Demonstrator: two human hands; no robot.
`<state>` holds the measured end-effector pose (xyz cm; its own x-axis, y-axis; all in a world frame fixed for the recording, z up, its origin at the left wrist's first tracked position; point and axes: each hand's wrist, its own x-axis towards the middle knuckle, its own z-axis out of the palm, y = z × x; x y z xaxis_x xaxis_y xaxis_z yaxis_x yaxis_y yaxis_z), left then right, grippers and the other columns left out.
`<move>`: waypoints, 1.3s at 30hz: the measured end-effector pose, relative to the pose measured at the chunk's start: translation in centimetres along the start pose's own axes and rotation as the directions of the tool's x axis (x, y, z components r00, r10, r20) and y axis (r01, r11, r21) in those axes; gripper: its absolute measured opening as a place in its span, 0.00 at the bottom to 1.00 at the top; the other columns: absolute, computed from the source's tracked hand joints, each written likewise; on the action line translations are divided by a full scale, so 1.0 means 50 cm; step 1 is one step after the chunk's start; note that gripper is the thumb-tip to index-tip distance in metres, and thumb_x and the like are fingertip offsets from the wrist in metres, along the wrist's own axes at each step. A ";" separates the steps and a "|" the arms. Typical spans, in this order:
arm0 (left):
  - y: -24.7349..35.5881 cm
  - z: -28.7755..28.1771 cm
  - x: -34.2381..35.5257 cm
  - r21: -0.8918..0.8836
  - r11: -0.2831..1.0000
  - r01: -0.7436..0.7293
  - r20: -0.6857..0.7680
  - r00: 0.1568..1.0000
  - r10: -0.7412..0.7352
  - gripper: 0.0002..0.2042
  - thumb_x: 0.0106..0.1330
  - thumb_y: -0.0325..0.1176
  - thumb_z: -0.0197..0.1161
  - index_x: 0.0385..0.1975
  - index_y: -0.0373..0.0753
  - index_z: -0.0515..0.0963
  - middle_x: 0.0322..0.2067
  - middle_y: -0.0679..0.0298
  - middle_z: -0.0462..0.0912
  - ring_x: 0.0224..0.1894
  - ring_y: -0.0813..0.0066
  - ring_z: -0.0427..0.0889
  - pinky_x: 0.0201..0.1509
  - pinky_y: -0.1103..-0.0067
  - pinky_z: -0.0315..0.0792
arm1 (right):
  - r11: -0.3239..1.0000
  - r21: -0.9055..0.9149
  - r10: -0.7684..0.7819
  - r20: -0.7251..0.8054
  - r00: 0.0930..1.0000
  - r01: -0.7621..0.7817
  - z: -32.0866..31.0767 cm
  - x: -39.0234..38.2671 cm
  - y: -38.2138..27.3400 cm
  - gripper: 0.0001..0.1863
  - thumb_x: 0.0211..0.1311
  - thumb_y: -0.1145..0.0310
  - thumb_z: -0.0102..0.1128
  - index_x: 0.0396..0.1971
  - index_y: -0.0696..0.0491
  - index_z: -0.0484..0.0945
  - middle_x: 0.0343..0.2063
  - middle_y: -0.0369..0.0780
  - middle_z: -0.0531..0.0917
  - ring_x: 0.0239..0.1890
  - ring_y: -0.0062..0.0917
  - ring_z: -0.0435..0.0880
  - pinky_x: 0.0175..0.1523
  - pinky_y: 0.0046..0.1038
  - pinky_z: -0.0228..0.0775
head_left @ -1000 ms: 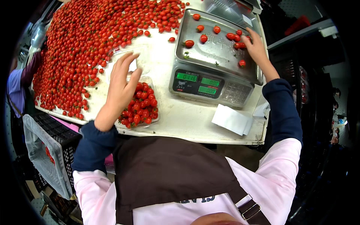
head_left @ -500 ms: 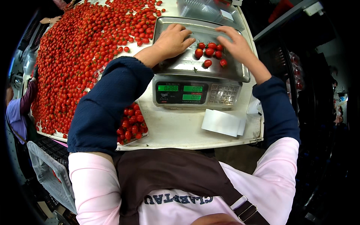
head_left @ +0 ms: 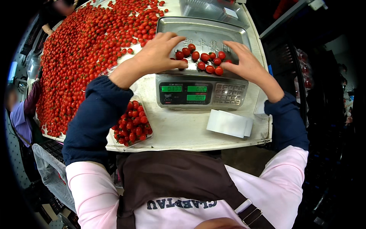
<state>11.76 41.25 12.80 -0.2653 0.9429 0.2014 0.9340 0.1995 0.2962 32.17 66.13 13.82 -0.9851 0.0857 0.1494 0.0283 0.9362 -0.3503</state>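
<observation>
Several red cherry tomatoes [head_left: 204, 57] lie loosely grouped on the steel pan [head_left: 232, 32] of a weighing scale. My left hand [head_left: 158, 55] curves round the left side of the group with thumb and fingers apart, the thumb tip next to the nearest tomatoes. On the right side, my right hand [head_left: 246, 63] has its fingers spread, its thumb close to the outermost tomatoes. Neither hand grips a tomato. In front of the pan sits the scale's panel [head_left: 183, 93] with green displays and a keypad.
A large heap of cherry tomatoes [head_left: 72, 76] covers the table's left. A filled clear plastic box [head_left: 151, 134] stands near the front edge, white paper [head_left: 228, 123] to its right. Clear containers [head_left: 206, 8] are behind the scale. A co-worker in purple [head_left: 23, 118] is at far left.
More tomatoes now lie on the pan, and the group spreads further left. My left hand has moved left and nearer, my right hand slightly nearer. The co-worker's hand at the top left has shifted.
</observation>
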 end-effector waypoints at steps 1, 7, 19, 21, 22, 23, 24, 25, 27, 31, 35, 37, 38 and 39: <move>0.002 -0.017 -0.009 0.016 0.999 0.052 0.044 0.998 -0.052 0.41 0.56 0.54 0.74 0.66 0.39 0.69 0.57 0.49 0.72 0.62 0.50 0.72 0.63 0.64 0.72 | 0.992 -0.013 0.126 0.099 0.987 -0.125 -0.027 -0.013 -0.024 0.43 0.56 0.48 0.71 0.66 0.58 0.69 0.58 0.53 0.74 0.59 0.42 0.78 0.61 0.37 0.72; 0.020 -0.019 0.032 0.133 0.972 0.195 0.249 0.942 -0.224 0.45 0.48 0.46 0.75 0.69 0.41 0.64 0.55 0.45 0.70 0.55 0.44 0.78 0.55 0.60 0.77 | 0.975 0.066 0.192 0.228 0.954 -0.212 0.021 0.020 -0.066 0.52 0.45 0.47 0.76 0.68 0.58 0.65 0.51 0.57 0.74 0.51 0.51 0.81 0.56 0.36 0.75; 0.075 -0.002 0.079 -0.072 0.965 0.253 0.397 0.895 -0.205 0.43 0.50 0.33 0.73 0.69 0.41 0.60 0.57 0.40 0.69 0.52 0.38 0.80 0.57 0.62 0.77 | 0.923 0.273 0.224 0.189 0.956 -0.270 0.072 0.096 -0.130 0.44 0.46 0.59 0.74 0.65 0.58 0.67 0.50 0.54 0.75 0.48 0.45 0.80 0.53 0.36 0.77; 0.061 0.016 0.079 -0.173 0.942 0.288 0.354 0.911 -0.214 0.42 0.50 0.33 0.73 0.68 0.42 0.60 0.58 0.40 0.68 0.53 0.37 0.79 0.58 0.63 0.76 | 0.864 0.409 0.279 0.102 0.955 -0.296 0.098 0.099 -0.132 0.41 0.47 0.62 0.72 0.64 0.59 0.68 0.50 0.54 0.76 0.45 0.44 0.83 0.47 0.34 0.80; 0.053 0.023 0.081 -0.223 0.935 0.277 0.317 0.927 -0.199 0.41 0.50 0.33 0.74 0.67 0.41 0.61 0.57 0.40 0.68 0.52 0.37 0.79 0.57 0.63 0.77 | 0.807 0.508 0.303 0.082 0.950 -0.301 0.109 0.103 -0.132 0.40 0.49 0.64 0.71 0.64 0.59 0.67 0.50 0.53 0.77 0.45 0.42 0.83 0.45 0.33 0.81; 0.045 0.028 0.083 -0.272 0.926 0.263 0.279 0.942 -0.186 0.40 0.50 0.33 0.74 0.66 0.40 0.62 0.57 0.39 0.67 0.50 0.37 0.80 0.56 0.62 0.78 | 0.742 0.601 0.328 0.064 0.943 -0.298 0.115 0.106 -0.134 0.39 0.50 0.65 0.69 0.64 0.59 0.67 0.50 0.52 0.77 0.45 0.40 0.84 0.43 0.31 0.82; 0.037 0.033 0.085 -0.319 0.915 0.247 0.239 0.955 -0.175 0.40 0.50 0.34 0.74 0.64 0.40 0.63 0.57 0.38 0.67 0.49 0.37 0.81 0.54 0.62 0.78 | 0.664 0.678 0.351 0.090 0.932 -0.316 0.115 0.107 -0.137 0.38 0.52 0.66 0.68 0.64 0.59 0.67 0.50 0.52 0.78 0.45 0.38 0.84 0.41 0.30 0.82; 0.037 0.030 0.085 -0.306 0.923 0.231 0.185 0.966 -0.181 0.40 0.50 0.32 0.73 0.66 0.41 0.63 0.56 0.40 0.69 0.47 0.42 0.83 0.52 0.65 0.80 | 0.577 0.747 0.372 0.120 0.920 -0.331 0.108 0.107 -0.146 0.36 0.54 0.67 0.66 0.64 0.59 0.67 0.50 0.51 0.78 0.44 0.37 0.84 0.40 0.30 0.83; 0.026 0.015 0.091 -0.444 0.832 0.333 0.294 0.931 -0.216 0.41 0.51 0.32 0.73 0.68 0.40 0.62 0.55 0.43 0.72 0.45 0.50 0.84 0.49 0.68 0.81 | 0.443 0.832 0.411 0.144 0.900 -0.335 0.109 0.109 -0.149 0.33 0.57 0.69 0.63 0.64 0.59 0.66 0.50 0.50 0.78 0.43 0.33 0.85 0.39 0.29 0.83; 0.026 -0.006 0.082 -0.754 0.456 0.472 0.412 0.881 -0.231 0.37 0.55 0.27 0.67 0.69 0.40 0.63 0.50 0.52 0.78 0.43 0.67 0.82 0.47 0.75 0.79 | 0.275 0.911 0.479 0.148 0.866 -0.307 0.123 0.118 -0.145 0.28 0.64 0.70 0.60 0.64 0.54 0.66 0.48 0.45 0.78 0.41 0.26 0.83 0.40 0.26 0.80; 0.010 -0.002 0.050 -0.866 0.316 0.389 0.330 0.917 -0.226 0.33 0.58 0.26 0.65 0.67 0.38 0.67 0.43 0.58 0.80 0.40 0.71 0.81 0.45 0.79 0.77 | 0.214 0.942 0.449 0.140 0.883 -0.258 0.136 0.130 -0.175 0.25 0.67 0.70 0.59 0.62 0.51 0.66 0.46 0.42 0.79 0.38 0.22 0.80 0.40 0.23 0.77; -0.005 -0.004 0.022 -0.898 0.331 0.290 0.241 0.954 -0.181 0.31 0.58 0.29 0.66 0.65 0.37 0.69 0.43 0.60 0.81 0.39 0.75 0.81 0.43 0.79 0.77 | 0.270 0.949 0.417 0.038 0.908 -0.164 0.135 0.130 -0.201 0.24 0.68 0.69 0.58 0.62 0.52 0.67 0.44 0.40 0.79 0.36 0.21 0.80 0.39 0.22 0.76; 0.013 -0.029 -0.005 -0.887 0.408 0.217 0.147 0.970 -0.196 0.27 0.58 0.30 0.68 0.60 0.37 0.72 0.38 0.61 0.83 0.34 0.77 0.80 0.36 0.79 0.74 | 0.307 0.941 0.374 0.022 0.927 -0.146 0.135 0.128 -0.221 0.24 0.68 0.70 0.58 0.62 0.53 0.67 0.43 0.40 0.79 0.36 0.20 0.80 0.40 0.22 0.76; 0.028 -0.060 -0.037 -0.876 0.429 0.218 0.135 0.967 -0.217 0.27 0.58 0.30 0.68 0.60 0.37 0.72 0.38 0.61 0.83 0.34 0.77 0.81 0.37 0.79 0.74 | 0.354 0.929 0.327 -0.018 0.945 -0.105 0.128 0.122 -0.251 0.24 0.69 0.70 0.58 0.63 0.54 0.66 0.43 0.39 0.79 0.36 0.20 0.79 0.40 0.21 0.75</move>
<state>12.86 38.97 15.62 -0.4269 0.9043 0.0049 0.1334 0.0577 0.9894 24.73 52.73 13.18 -0.9185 0.3932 0.0431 -0.0444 0.0058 -0.9990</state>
